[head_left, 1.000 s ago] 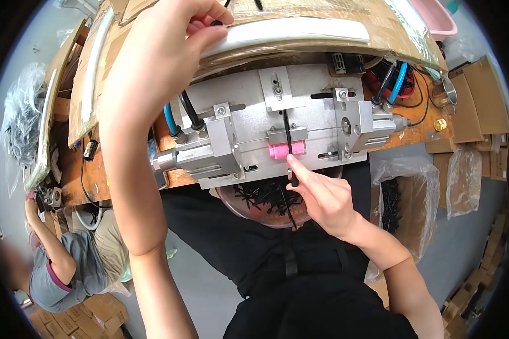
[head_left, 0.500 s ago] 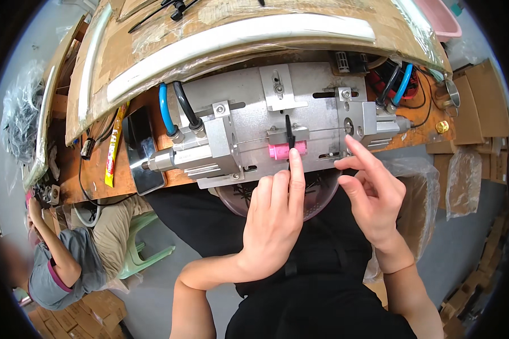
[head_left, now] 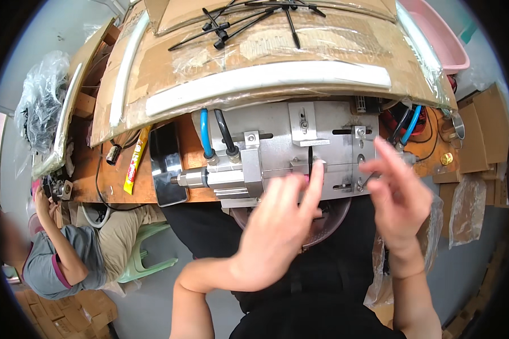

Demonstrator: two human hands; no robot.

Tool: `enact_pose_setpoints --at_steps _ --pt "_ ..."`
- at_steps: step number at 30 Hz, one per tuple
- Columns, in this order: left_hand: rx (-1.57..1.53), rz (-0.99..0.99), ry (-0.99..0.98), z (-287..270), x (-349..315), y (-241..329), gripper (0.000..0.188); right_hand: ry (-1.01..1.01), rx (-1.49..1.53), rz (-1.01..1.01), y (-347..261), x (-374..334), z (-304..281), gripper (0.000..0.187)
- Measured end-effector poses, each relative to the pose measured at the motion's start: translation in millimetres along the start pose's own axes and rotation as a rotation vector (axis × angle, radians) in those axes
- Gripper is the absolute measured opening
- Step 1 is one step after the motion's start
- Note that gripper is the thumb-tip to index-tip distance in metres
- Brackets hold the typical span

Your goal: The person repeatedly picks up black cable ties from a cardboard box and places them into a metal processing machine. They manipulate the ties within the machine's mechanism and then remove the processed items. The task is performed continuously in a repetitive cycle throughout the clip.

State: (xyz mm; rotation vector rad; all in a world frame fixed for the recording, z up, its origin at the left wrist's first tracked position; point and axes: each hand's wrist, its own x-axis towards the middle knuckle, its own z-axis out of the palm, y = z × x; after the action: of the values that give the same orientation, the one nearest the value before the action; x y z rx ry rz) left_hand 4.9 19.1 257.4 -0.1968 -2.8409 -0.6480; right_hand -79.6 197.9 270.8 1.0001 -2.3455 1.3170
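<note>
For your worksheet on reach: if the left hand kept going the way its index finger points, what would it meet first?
Probably the grey metal fixture plate: the left hand has its index fingertip at the plate's black slot, though depth is unclear.

Small assembly workshop — metal pneumatic jig on wooden bench; cable ties on cardboard above jig, bagged parts left, cartons right — co-worker seated lower left.

Metal jig plate: grey, flat, slotted, sitting at the bench edge before me, a steel cylinder projecting from its left side. Blue and black hoses are rising from it. My left forefinger is touching its centre.
</note>
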Motion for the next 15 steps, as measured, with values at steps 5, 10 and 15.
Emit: enact_pose_setpoints --at_steps 5,10,15 --pt "0.263 -0.015 0.602 -72.3 113.1 -63.9 0.019 0.206 -0.448 -0.440 30.5 142.9 3.4 0.020" --pt "0.488 -0.159 0.301 -90.4 175.6 -115.2 0.028 -0.031 -0.503 -0.371 53.1 224.9 37.7 0.012" --pt "0.105 -0.092 0.306 -127.6 139.7 -64.5 0.019 -0.121 -0.716 -0.316 36.0 207.7 11.9 0.016"
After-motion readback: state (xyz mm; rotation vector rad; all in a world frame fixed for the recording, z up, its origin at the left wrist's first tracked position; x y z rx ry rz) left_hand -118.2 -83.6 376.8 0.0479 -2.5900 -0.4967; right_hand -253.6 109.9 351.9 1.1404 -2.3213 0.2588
